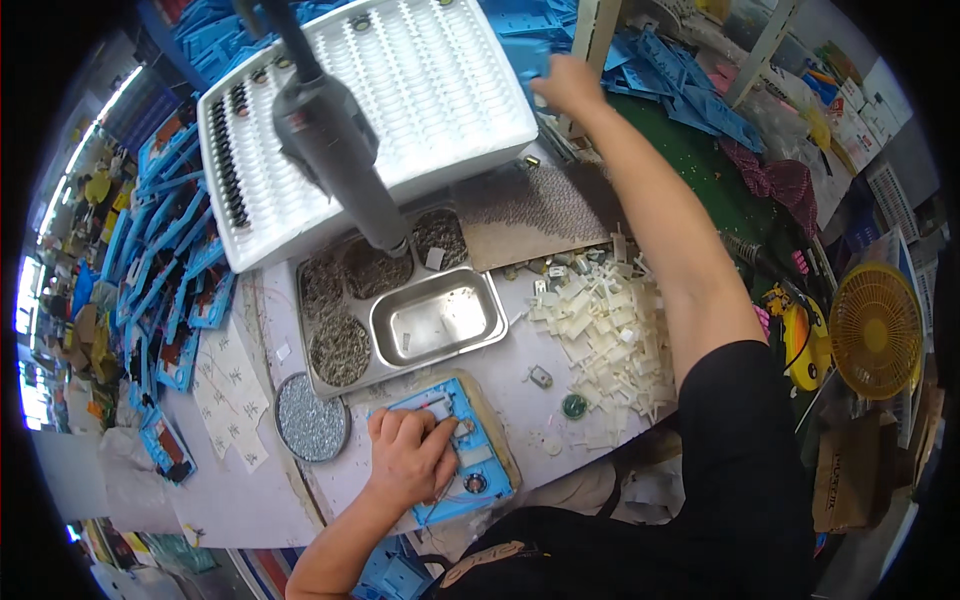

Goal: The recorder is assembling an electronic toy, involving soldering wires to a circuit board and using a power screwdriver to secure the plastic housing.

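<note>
In front of me a blue plastic panel (478, 452) lies on a pale block, with small metal parts, a round dark part and thin wires on it. My left hand (410, 455) rests on the panel's left side, fingers curled and thumb tucked in; what lies under the fingertips is hidden. At the far right my arm stretches out, and my right hand (572, 88) is closed at the edge of a blurred blue plastic piece (527, 62), beside a pale upright post (597, 35). A grey electric screwdriver (335, 140) hangs over the bench.
A white foam tray (485, 150) stands at the back. Before it are a metal tray (497, 330) with screws, a round dish of small metal pieces (312, 420) and a heap of white plastic parts (600, 325). Blue panels (165, 250) pile up left. A yellow fan (876, 330) stands right.
</note>
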The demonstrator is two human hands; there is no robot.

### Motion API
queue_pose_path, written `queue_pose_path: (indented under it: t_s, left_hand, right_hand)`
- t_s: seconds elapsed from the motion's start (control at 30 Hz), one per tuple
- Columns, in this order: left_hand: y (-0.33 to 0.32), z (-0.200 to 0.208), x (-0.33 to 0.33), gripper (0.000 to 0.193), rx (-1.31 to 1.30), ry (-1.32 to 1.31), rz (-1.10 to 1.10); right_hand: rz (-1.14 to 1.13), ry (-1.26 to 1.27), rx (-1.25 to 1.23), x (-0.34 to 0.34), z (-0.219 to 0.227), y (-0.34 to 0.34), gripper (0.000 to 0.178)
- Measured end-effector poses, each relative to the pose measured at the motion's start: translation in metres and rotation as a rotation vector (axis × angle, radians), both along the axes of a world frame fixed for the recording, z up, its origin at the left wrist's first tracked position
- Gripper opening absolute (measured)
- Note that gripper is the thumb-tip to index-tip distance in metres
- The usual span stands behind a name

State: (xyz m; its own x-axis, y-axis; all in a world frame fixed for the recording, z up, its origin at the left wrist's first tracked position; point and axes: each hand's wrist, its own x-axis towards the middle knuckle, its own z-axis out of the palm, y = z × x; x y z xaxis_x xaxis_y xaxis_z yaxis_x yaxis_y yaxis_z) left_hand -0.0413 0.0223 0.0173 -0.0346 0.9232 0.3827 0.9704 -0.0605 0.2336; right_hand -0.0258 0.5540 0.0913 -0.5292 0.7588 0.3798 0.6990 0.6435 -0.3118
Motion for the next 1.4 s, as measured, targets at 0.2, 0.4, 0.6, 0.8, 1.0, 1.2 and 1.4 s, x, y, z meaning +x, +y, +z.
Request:
queue_pose_path:
  t_s: [0.2, 0.4, 0.6, 0.8, 1.0, 1.2, 1.4]
  left_hand:
    - [-0.008, 0.005, -0.001, 0.028, -0.104, 0.101, 0.029]
    - [-0.008, 0.025, -0.017, 0.027, -0.029, -0.01, -0.114]
    - [-0.021, 0.081, -0.038, 0.032, 0.262, -1.23, -0.075]
    - [-0.047, 0.09, -0.029, 0.039, 0.128, -1.265, 0.226]
    - [-0.066, 0.044, 0.021, 0.053, 0.252, -1.492, 0.462]
    - [-0.072, 0.022, 0.032, 0.082, -0.131, -0.711, 0.539]
    - [-0.068, 0.002, 0.024, 0.082, -0.121, -0.473, 0.487]
  right_hand:
    - [0.149, 0.505, -0.328, 0.114, 0.026, -0.059, 0.026]
    - [0.282, 0.578, -0.406, 0.299, 0.092, -0.246, 0.024]
    - [1.003, -0.029, -0.686, 0.201, 0.099, -0.309, 0.044]
    - [0.896, 0.414, -0.129, 0.112, 0.04, -0.313, 0.041]
    - [0.628, 0.531, -1.197, 0.171, -0.027, -0.425, 0.076]
    - [0.515, 0.329, -0.93, 0.205, -0.079, -0.439, 0.069]
    - [0.553, 0.123, -0.837, 0.189, -0.08, -0.425, 0.059]
